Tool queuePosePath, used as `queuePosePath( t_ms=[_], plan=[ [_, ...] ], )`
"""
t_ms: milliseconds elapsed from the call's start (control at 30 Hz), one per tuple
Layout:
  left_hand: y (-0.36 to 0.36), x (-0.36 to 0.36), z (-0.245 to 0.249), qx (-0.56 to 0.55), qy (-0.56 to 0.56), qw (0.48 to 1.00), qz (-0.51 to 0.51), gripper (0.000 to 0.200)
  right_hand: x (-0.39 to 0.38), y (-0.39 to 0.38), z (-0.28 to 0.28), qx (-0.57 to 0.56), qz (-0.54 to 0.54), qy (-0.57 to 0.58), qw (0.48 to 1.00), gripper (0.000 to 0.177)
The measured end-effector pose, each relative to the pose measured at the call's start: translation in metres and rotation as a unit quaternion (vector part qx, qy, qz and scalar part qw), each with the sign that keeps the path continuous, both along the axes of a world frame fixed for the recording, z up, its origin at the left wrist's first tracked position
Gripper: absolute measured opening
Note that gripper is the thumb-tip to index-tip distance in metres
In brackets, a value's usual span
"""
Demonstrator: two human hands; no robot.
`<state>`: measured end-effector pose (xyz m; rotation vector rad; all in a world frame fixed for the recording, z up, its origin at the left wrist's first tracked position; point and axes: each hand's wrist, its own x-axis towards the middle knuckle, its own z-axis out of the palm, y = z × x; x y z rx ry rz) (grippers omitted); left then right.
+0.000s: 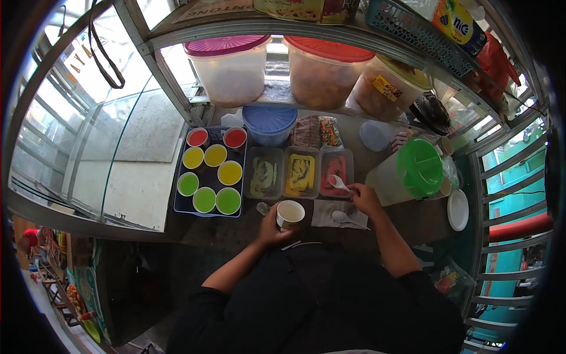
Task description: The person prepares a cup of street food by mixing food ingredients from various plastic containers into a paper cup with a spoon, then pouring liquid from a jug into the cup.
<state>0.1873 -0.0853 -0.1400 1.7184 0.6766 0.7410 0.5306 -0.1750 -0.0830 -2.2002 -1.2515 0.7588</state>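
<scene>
My left hand (272, 230) is wrapped round a paper cup (290, 213) with a pale inside, held upright near the counter's front edge. In my right hand (364, 199) is a white spoon (338, 182), its bowl over the clear tub of red paste (336, 167). Left of that tub stand a tub of yellow paste (301, 171) and a tub of green paste (265, 173). A second white spoon (349, 219) lies on a grey cloth (323, 214) below my right hand.
A blue tray (180, 205) holds several cups of red, yellow and green. A clear pitcher with a green lid (419, 171) stands right. Behind are a blue-lidded tub (269, 124), a bag of colourful bits (331, 132) and large lidded containers (230, 74). A metal-framed shelf (283, 29) hangs above.
</scene>
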Motion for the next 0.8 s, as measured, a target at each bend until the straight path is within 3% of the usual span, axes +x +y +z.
queuePosePath(
  t_ms=[567, 667, 800],
  plan=[
    [-0.002, 0.001, -0.001, 0.010, -0.001, 1.000, 0.019, 0.088, 0.008, -0.005, 0.027, 0.015, 0.002, 0.042, 0.999, 0.023],
    [-0.001, 0.004, -0.002, 0.040, -0.015, 0.998, 0.040, 0.089, -0.006, -0.002, 0.044, 0.012, 0.029, 0.058, 0.998, 0.025],
    [-0.001, 0.003, 0.002, 0.071, 0.014, 0.996, 0.046, 0.089, -0.041, 0.009, 0.070, -0.014, 0.142, 0.096, 0.985, 0.026]
  ],
)
